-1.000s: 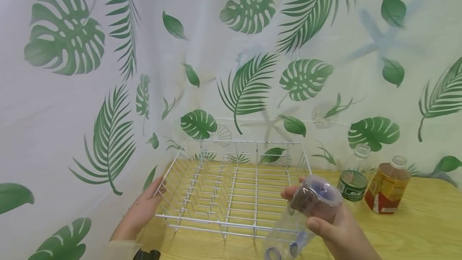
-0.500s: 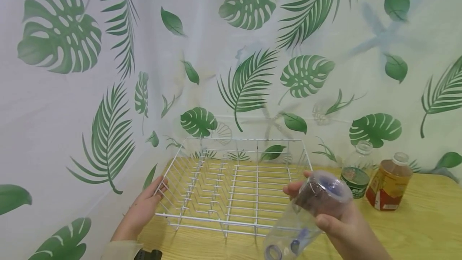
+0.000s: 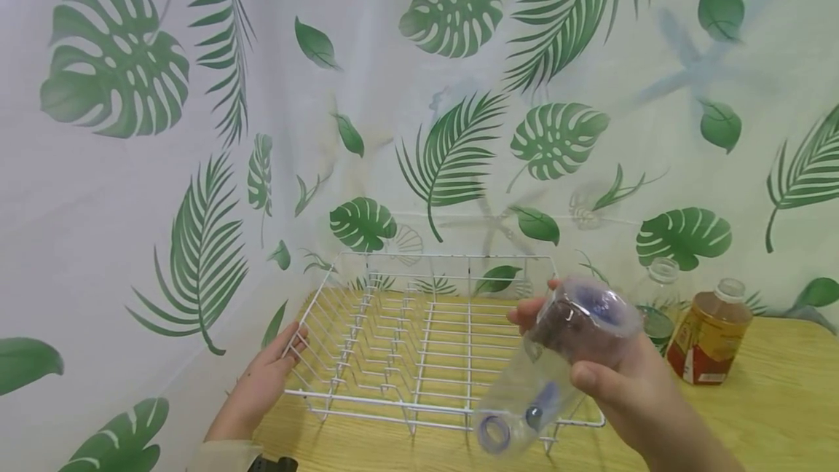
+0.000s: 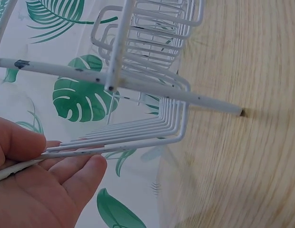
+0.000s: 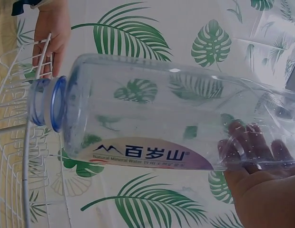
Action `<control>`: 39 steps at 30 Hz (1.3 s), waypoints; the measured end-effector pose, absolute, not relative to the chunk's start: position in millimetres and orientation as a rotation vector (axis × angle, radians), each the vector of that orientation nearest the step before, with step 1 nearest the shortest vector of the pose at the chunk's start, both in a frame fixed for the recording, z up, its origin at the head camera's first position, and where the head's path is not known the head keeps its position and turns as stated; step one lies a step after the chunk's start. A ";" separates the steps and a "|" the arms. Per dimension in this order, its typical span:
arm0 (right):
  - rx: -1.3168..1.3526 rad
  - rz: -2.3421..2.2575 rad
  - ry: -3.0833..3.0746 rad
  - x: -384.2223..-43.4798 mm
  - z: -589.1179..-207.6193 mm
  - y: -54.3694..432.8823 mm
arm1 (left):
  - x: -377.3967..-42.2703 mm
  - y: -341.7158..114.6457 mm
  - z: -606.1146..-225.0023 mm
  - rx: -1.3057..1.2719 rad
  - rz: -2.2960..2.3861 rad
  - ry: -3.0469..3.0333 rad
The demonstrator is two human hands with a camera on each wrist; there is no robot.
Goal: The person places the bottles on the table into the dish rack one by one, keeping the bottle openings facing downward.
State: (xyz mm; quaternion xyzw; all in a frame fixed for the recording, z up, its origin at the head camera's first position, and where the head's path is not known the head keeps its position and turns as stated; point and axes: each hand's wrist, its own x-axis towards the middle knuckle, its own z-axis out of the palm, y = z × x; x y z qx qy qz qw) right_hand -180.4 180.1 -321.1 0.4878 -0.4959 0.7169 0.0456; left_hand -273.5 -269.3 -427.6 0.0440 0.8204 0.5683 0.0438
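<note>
My left hand [image 3: 262, 377] holds the left rim of a white wire dish rack [image 3: 367, 400]; in the left wrist view the rim wire [image 4: 85, 152] lies between thumb and fingers. My right hand [image 3: 632, 381] grips a clear plastic water bottle [image 3: 507, 395] near its base, over the rack's right side. The bottle is tilted, base up and uncapped neck pointing down to the left, above the rack's front right part. In the right wrist view the bottle [image 5: 147, 114] looks empty and carries a mineral water label. The fingers [image 5: 254, 147] show through its clear wall.
Right of the rack stand an orange-brown bottle with a red and yellow label [image 3: 711, 333] and a clear bottle with a green label [image 3: 658, 319], partly hidden by my right hand. A leaf-print curtain [image 3: 459, 166] hangs behind the wooden tabletop [image 3: 773, 414].
Over the last half second my right hand has moved the bottle slightly up in the head view. My left hand keeps its place on the rack's rim.
</note>
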 end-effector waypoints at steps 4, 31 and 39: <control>1.540 2.124 -1.502 -185.2 -305.3 173.4 | -273.7 -269.3 -428.7 0.131 1.748 2.511; 0.988 2.010 -2.040 -272.5 -253.9 98.4 | -272.2 -269.7 -427.8 0.192 1.743 2.526; 0.930 1.897 -2.189 -317.6 -250.0 68.6 | -272.5 -271.3 -429.8 0.195 1.736 2.551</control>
